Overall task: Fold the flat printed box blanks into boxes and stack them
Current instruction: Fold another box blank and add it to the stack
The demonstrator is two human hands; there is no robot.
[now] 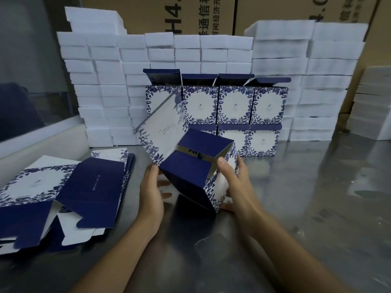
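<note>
A blue-and-white floral box (190, 166) is tilted over the steel table, its navy bottom flaps facing me and its lid flap blurred up to the left. My left hand (152, 193) holds its left lower side, fingers underneath. My right hand (234, 185) grips the right wall, thumb on the top edge. A pile of flat printed blanks (63, 191) lies at the left. Finished boxes (232, 106) stand stacked in two rows behind, lids up.
Walls of white foam blocks (101, 81) rise behind and beside the stacked boxes, with more foam blocks (330, 81) on the right. Brown cartons (190, 15) stand at the back. The steel table (296, 208) stretches to the right and front.
</note>
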